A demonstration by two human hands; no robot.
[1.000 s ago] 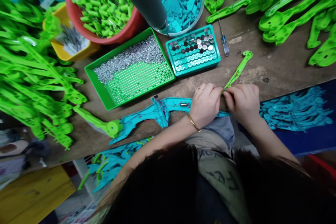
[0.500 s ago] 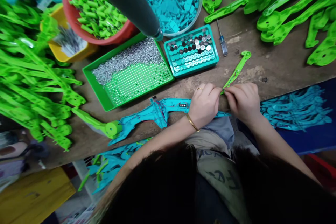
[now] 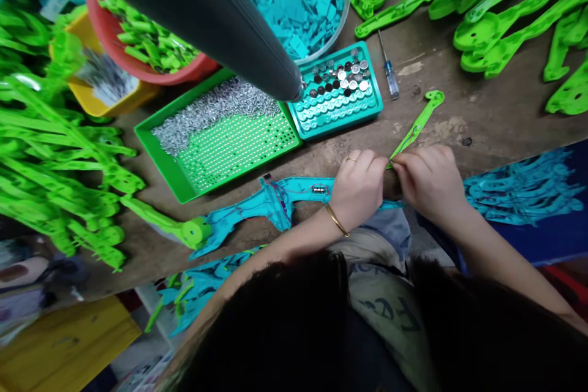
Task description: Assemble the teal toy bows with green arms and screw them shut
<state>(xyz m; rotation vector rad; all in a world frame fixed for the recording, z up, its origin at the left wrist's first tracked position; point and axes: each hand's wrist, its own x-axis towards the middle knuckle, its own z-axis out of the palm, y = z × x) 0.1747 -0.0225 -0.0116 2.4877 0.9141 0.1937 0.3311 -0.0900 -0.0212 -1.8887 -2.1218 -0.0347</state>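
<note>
A thin green plastic arm piece (image 3: 417, 125), with fine wires along its inside, slants away from my fingers on the bench. My left hand (image 3: 361, 187) is closed in a pinch at its near end. From the other side my right hand (image 3: 432, 182) meets it there, thumb and forefinger pressed together; whatever tiny thing sits between them is hidden. Under my left wrist lies a blue plastic bow-shaped half shell (image 3: 239, 203) with wires and a stack of button cells (image 3: 319, 189). A green piece with a round end (image 3: 195, 231) touches its left tip.
A green tray of screws (image 3: 229, 153) and a teal tray of button cells (image 3: 337, 107) stand ahead, under a dark tube (image 3: 239, 18). A screwdriver (image 3: 390, 76) lies right of them. Green shells (image 3: 487, 37) pile at right, more (image 3: 68, 159) at left; blue parts (image 3: 523, 190) lie far right.
The view has shifted slightly, so the dark tube looms larger and covers more of the trays. Both hands stay pinched at the near end of the green arm piece.
</note>
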